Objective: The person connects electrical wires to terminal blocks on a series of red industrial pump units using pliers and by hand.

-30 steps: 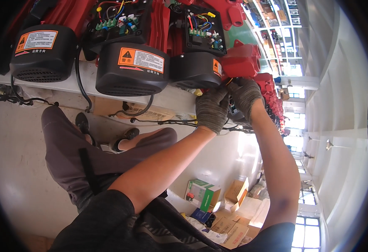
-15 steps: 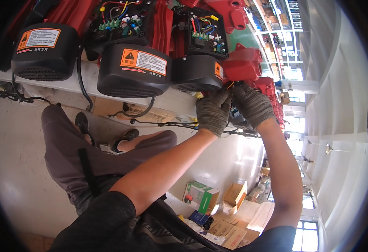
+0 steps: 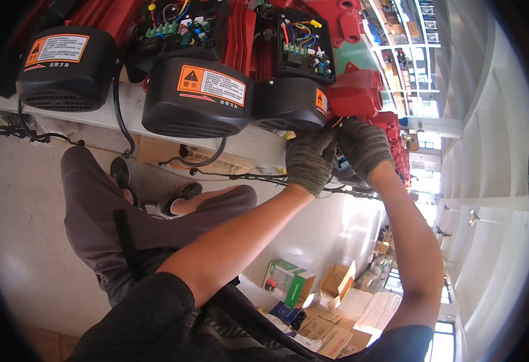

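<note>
My left hand (image 3: pixel 310 161) and my right hand (image 3: pixel 364 146), both in grey knitted gloves, meet at the right end of a row of red electric motors. Their fingers are closed and almost touching. A short orange wire (image 3: pixel 337 122) shows between the fingertips; which hand grips it is hidden. Beneath and behind the gloves, part of another motor's dark wiring box (image 3: pixel 342 161) is visible. Left of the hands lies a motor with a black fan cover (image 3: pixel 290 102) and an open terminal box (image 3: pixel 305 48) with coloured wires and green terminals.
More motors with black fan covers (image 3: pixel 197 99) (image 3: pixel 65 69) line a pale bench (image 3: pixel 134 117). Black cables (image 3: pixel 116 108) hang off its edge. Cardboard boxes (image 3: pixel 337 283) and a green and white box (image 3: pixel 288 282) stand on the floor. Shelving (image 3: pixel 406 54) is farther off.
Both hands stay together at the same motor, with only slight finger movement. The view has shifted a little, and my right elbow sits farther right.
</note>
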The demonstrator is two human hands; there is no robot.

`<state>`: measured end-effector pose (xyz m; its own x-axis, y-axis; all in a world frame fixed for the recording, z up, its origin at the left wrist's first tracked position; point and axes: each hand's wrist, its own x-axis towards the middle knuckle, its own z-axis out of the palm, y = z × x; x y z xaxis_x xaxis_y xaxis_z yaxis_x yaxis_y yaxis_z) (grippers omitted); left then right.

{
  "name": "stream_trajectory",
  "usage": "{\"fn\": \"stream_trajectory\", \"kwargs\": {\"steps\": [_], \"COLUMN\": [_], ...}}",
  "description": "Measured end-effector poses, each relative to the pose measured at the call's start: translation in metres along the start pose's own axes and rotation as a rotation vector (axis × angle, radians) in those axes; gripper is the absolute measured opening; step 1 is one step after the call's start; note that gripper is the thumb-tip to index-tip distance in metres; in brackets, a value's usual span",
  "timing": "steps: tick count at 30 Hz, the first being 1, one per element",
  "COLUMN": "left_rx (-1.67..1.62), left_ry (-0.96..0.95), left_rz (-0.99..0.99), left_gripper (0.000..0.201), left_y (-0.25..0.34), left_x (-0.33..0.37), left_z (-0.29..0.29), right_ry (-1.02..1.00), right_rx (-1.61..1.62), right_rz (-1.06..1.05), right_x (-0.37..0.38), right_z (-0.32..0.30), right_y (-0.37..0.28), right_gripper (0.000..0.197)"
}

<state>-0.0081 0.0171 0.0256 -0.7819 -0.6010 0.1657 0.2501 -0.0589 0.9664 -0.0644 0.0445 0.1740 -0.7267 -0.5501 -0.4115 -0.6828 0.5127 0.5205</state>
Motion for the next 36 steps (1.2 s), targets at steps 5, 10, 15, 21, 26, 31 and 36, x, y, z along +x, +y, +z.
{"fn": "stream_trajectory", "kwargs": {"steps": [5,10,15,21,26,31,36], "left_rx": [-0.010,0.064,0.162,0.189,0.337,0.218,0.005], "left_ry": [-0.012,0.012,0.044,0.082,0.151,0.058,-0.005], "left_rz": [0.123,0.159,0.207,0.159,0.312,0.092,-0.209], "left_gripper": [0.035,0.027,0.020,0.016,0.019,0.019,0.022], "left_y": [0.001,0.003,-0.002,0.003,-0.002,0.006,0.021], "left_x": [0.002,0.007,0.009,0.014,0.017,0.013,0.007], "left_z": [0.000,-0.006,-0.001,0.001,0.000,0.004,0.006], "right_ry": [0.143,0.085,0.091,0.080,0.091,0.121,0.165], "right_rx": [0.337,1.094,0.669,1.328,1.226,1.400,1.139], "right_rz": [0.170,0.552,0.457,0.781,0.629,0.810,0.622], "right_x": [-0.007,-0.001,0.000,0.006,-0.001,0.006,-0.003], "right_z": [0.025,0.008,0.018,0.028,0.038,0.021,0.008], "right_y": [0.011,-0.006,0.005,-0.003,-0.001,-0.008,-0.012], "right_gripper": [0.018,0.021,0.020,0.025,0.024,0.019,0.030]}}
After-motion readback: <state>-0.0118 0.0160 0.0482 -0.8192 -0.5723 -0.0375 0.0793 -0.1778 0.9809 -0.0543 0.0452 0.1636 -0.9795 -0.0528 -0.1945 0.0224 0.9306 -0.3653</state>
